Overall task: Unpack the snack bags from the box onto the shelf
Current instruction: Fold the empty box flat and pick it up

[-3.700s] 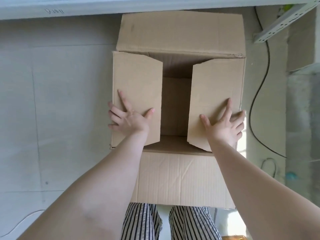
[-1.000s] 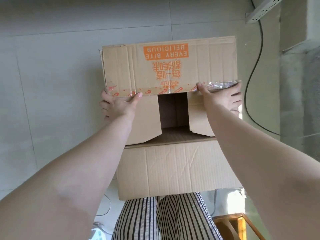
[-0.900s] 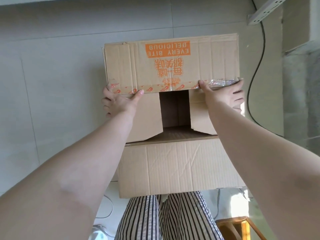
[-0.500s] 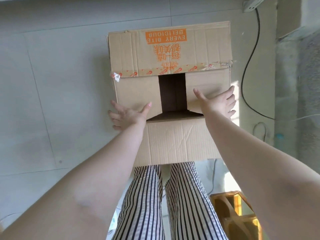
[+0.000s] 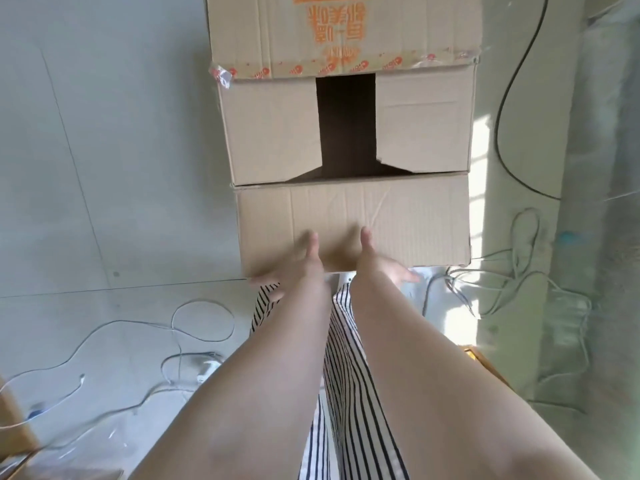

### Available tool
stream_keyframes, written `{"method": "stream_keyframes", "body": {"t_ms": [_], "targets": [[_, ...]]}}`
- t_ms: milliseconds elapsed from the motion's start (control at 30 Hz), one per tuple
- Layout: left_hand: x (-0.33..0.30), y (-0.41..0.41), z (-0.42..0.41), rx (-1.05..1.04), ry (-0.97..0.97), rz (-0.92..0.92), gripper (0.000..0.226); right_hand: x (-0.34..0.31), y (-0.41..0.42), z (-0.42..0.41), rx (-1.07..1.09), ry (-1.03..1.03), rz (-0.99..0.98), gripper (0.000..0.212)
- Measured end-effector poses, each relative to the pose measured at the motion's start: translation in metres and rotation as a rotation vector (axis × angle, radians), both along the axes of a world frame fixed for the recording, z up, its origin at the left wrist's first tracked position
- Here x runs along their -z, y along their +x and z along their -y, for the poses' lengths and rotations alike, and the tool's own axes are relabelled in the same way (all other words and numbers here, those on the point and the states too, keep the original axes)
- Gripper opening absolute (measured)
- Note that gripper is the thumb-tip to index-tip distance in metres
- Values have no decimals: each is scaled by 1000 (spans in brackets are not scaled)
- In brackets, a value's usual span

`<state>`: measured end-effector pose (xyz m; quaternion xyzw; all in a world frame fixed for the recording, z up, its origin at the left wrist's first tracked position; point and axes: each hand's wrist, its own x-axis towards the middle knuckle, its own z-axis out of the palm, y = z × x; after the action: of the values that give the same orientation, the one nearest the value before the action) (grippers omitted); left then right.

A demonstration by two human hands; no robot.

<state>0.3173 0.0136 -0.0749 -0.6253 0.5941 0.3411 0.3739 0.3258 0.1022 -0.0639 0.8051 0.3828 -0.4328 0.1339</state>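
The cardboard box (image 5: 346, 216) stands on the pale tiled floor straight ahead. Its two side flaps lie folded inward, with a dark gap (image 5: 346, 119) between them. The far flap (image 5: 343, 32), with orange print and torn tape, lies over their far ends. No snack bags show. My left hand (image 5: 294, 268) and my right hand (image 5: 384, 268) are close together at the lower edge of the box's near panel. Both thumbs point up against the cardboard and the fingers spread outward below the edge. Neither hand holds anything.
Loose white cables (image 5: 194, 327) trail over the floor at the left, and grey ones (image 5: 512, 278) at the right. A black cable (image 5: 502, 133) runs along the right. Wooden edges show at the lower left (image 5: 14, 427) and lower right (image 5: 485, 365). My striped trousers (image 5: 346, 393) are below.
My hands left the side flaps and dropped to the near panel's lower edge, coming close together. The far printed flap now lies down over the side flaps. The view tilted down.
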Motion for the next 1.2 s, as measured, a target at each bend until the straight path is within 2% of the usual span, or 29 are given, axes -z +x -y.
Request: {"method": "stream_keyframes", "body": {"t_ms": [33, 100, 133, 200, 267, 367, 433, 500, 567, 633, 733, 833, 900, 1000, 1067, 1200], "targets": [[3, 6, -4, 10, 20, -39, 118, 3, 2, 2, -66, -27, 35, 103], [7, 14, -9, 0, -42, -65, 108, 7, 0, -1, 81, 9, 21, 82], [5, 14, -11, -14, -65, -66, 110, 2, 1, 0, 259, 89, -21, 84], [-2, 16, -16, -35, -99, -87, 114, -9, 4, 4, 125, 70, -36, 89], [-18, 14, -20, -108, -115, -106, 110, -22, 11, 2, 60, 36, -111, 79], [-47, 5, -27, -277, -139, -165, 84, -44, 4, -3, 15, 65, -213, 52], [-64, -5, -33, -360, -71, -245, 65, -56, -4, -9, 0, 93, -270, 36], [-77, -20, -36, -385, -20, -324, 39, -73, -18, -15, -30, 91, -329, 37], [-88, -40, -37, -370, -7, -421, 29, -80, -34, -23, -46, 82, -417, 33], [-95, -60, -39, -362, 17, -527, 31, -87, -52, -29, -69, 60, -497, 28], [-93, -87, -36, -293, 36, -619, 33, -81, -75, -39, -169, 94, -555, 33], [-77, -109, -28, -115, 19, -659, 40, -67, -92, -52, -304, 123, -529, 38], [-66, -122, -21, 84, -17, -662, 45, -53, -100, -62, -428, 159, -510, 45], [-43, -139, -7, 444, -145, -647, 52, -28, -110, -77, -809, 305, -338, 59], [-26, -149, 2, 603, -270, -626, 63, -16, -118, -87, -942, 387, -219, 70], [7, -166, 20, 645, -402, -560, 107, 7, -141, -110, -1020, 490, -91, 98]]}}
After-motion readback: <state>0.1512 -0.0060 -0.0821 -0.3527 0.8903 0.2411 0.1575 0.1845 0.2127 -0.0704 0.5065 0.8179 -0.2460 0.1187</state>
